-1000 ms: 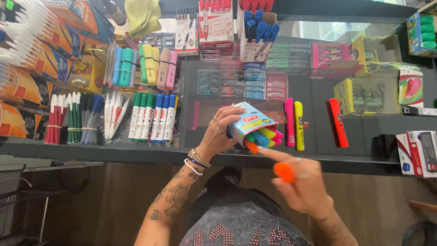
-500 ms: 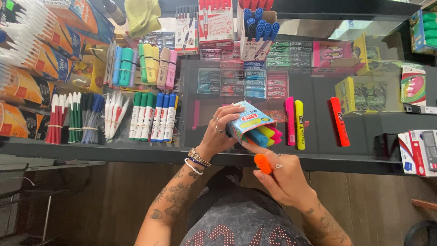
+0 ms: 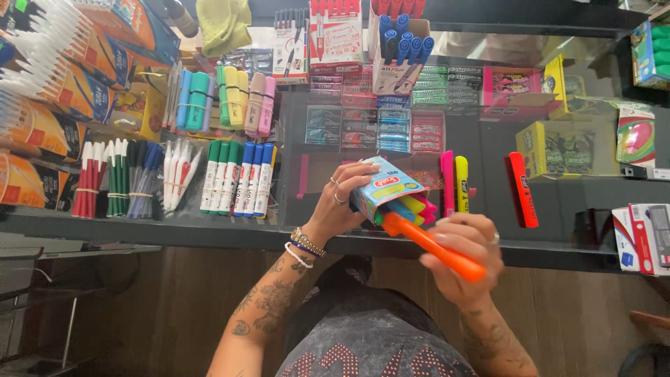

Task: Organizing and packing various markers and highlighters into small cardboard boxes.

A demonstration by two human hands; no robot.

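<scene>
My left hand grips a small blue cardboard box of highlighters, tilted with its open end toward me; yellow, pink and blue highlighter ends stick out of it. My right hand holds an orange highlighter whose far end sits at the box's mouth. Both hands hover over the front edge of a black glass counter. On the glass just behind the box lie a pink highlighter and a yellow highlighter; a red highlighter lies further right.
Bundles of red, green and blue markers and pastel highlighters lie at the left. Orange pen packs line the far left. A box of blue markers stands at the back; yellow and pink boxes sit right.
My right hand has brought the orange highlighter up from lower right so its end now meets the open box. My left hand has kept the box in place.
</scene>
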